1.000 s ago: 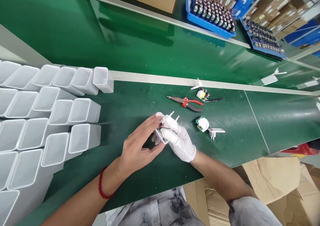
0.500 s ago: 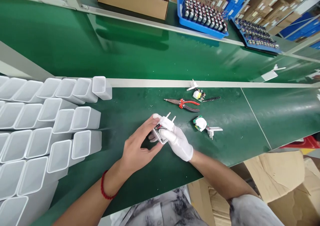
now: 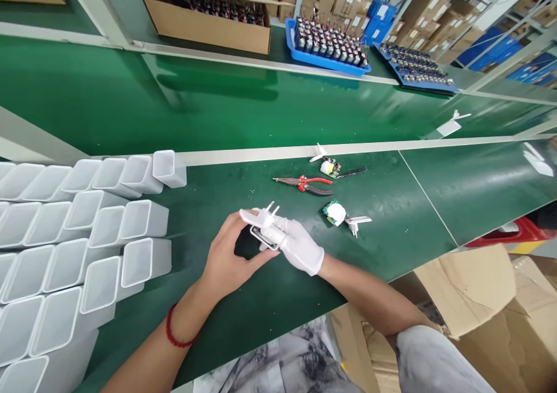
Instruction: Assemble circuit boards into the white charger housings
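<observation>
While I watch through the head camera, the white plastic plug casing sits between both hands, lifted over the desk near the pliers. Its long narrow opening shows a dark inside behind a thin rounded rim, and across it leans the smooth white plug cap, a flat tongue with two slim pins pointing away from me. My bare left hand is bent into a wide C: the fingertips meet the tongue's end and the thumb presses the casing's near corner. On the other side, my right hand, in a soft white cloth glove, is closed around the casing; its far fingers are mostly hidden.

Just beyond lie the needle-nose pliers, dull tapered metal with red and black grips. Past them I see a green circuit board with a pale rounded lump and yellow tape, a slender black tool beside it. Nearer me rests a second circuit board, a white plug piece just beside it. To the left, frosted plastic bins stand in rows, square-mouthed and open. Above, a glossy blue tray carries tightly packed wired parts.
</observation>
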`<action>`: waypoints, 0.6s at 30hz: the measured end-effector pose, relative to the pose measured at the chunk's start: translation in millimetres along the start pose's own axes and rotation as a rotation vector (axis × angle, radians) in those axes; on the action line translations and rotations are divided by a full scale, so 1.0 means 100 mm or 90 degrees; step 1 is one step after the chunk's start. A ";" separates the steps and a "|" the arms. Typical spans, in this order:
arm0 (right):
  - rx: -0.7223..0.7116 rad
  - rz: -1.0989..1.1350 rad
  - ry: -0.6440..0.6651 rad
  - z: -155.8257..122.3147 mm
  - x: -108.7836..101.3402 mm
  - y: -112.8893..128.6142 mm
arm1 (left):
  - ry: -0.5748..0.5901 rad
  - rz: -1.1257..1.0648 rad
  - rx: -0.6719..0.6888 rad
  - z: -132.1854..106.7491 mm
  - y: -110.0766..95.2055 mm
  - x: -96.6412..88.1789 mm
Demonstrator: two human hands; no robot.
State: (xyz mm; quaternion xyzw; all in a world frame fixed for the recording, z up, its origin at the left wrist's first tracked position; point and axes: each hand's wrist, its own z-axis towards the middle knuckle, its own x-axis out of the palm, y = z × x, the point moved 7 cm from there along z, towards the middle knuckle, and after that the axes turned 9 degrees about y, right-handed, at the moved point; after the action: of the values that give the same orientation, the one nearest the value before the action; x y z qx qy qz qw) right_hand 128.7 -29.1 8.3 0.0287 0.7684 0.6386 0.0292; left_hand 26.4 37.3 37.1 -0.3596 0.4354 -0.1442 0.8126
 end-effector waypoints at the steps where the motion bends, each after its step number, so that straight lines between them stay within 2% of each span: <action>1: -0.017 -0.109 -0.005 -0.02 -0.02 0.04 | 0.007 -0.010 -0.005 0.00 0.01 0.01; 4: -0.041 -0.436 -0.040 -0.08 -0.11 0.14 | 0.014 -0.043 -0.009 -0.01 0.05 0.02; 7: -0.060 -0.549 -0.063 -0.12 -0.30 0.27 | 0.022 -0.093 -0.065 -0.01 0.14 0.01; 9: -0.045 -0.655 -0.145 -0.11 -0.53 0.41 | 0.075 -0.163 -0.123 0.00 0.21 0.03; 11: 0.030 -0.838 -0.202 -0.02 -0.74 0.50 | 0.143 -0.254 -0.164 0.01 0.24 0.06; 12: 0.084 -0.928 -0.182 0.05 -0.81 0.50 | 0.166 -0.298 -0.174 0.01 0.24 0.07; 14: 0.168 -1.039 -0.078 0.20 -0.89 0.43 | 0.176 -0.371 -0.186 0.02 0.25 0.07; 16: 0.206 -1.070 -0.008 0.31 -0.93 0.37 | 0.154 -0.428 -0.206 0.01 0.29 0.07; 18: 0.213 -1.070 0.014 0.37 -0.96 0.34 | 0.133 -0.470 -0.220 -0.01 0.34 0.10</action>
State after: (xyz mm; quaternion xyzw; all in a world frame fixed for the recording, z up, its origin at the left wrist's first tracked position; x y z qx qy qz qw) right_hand 227.2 5.8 35.6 -0.5526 0.6190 0.2831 0.4810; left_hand 28.8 54.6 6.7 -0.6061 0.3751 -0.3864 0.5853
